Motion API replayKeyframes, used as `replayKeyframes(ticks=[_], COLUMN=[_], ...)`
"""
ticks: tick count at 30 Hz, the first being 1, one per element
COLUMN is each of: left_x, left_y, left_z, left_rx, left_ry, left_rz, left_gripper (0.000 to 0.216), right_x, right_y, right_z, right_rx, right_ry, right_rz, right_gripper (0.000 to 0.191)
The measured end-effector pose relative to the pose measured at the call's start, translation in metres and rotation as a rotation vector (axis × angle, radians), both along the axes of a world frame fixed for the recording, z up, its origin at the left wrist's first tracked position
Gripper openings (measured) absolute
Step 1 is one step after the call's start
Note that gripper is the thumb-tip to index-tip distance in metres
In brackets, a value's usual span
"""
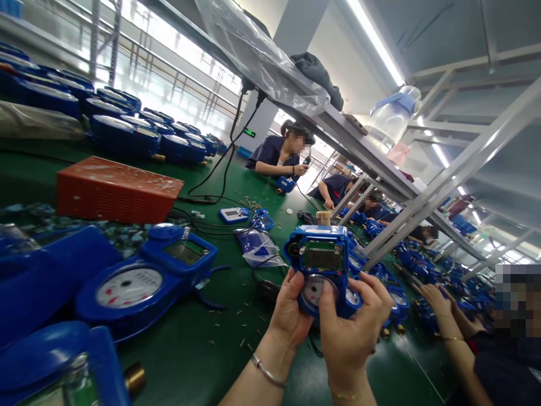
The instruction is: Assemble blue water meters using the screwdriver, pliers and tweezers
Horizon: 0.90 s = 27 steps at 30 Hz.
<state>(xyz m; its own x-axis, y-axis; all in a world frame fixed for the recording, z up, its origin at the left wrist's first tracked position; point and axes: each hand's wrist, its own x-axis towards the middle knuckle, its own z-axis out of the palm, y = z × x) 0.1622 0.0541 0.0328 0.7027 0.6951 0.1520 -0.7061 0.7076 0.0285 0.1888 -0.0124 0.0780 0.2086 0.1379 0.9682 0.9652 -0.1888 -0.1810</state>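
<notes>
Both my hands hold a blue water meter [316, 230] above the green bench. It is tilted toward me, with a brass threaded end at the top, an uncovered display and circuit board, and a round dial below. My left hand [287, 316] grips its left side, thumb beside the dial. My right hand [353, 321] is closed on the lower right, its thumb lying over the dial. Beyond the meter lie a blue display cover [234, 215] and a plastic bag with a blue piece [258, 246]. Another blue water meter [143, 282] rests to the left.
An orange-red metal box [116, 189] with cables stands on the green bench [203, 352]. Rows of blue meters [127, 132] sit behind it. Small screws are scattered about. A grey shelf frame slants overhead at the right. A co-worker's hands [439, 304] work close on the right.
</notes>
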Motion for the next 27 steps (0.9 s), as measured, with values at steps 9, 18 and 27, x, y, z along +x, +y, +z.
replayKeyframes(ticks=[9, 18, 27], left_x=[-0.004, -0.006, -0.006], left_y=[0.002, 0.011, 0.019], left_z=[-0.003, -0.01, -0.022], left_rx=[-0.038, -0.067, -0.076], left_ry=[-0.04, -0.101, -0.151], left_rz=[-0.02, 0.007, -0.048], left_gripper=[0.036, 0.031, 0.025], right_x=[-0.012, -0.014, -0.014], right_y=[0.005, 0.016, 0.025], right_z=[-0.001, -0.007, -0.018], right_rx=[-0.089, -0.056, -0.072], right_ry=[-0.062, -0.05, 0.079], right_rz=[-0.127, -0.135, 0.003], right_gripper=[0.008, 0.014, 0.025])
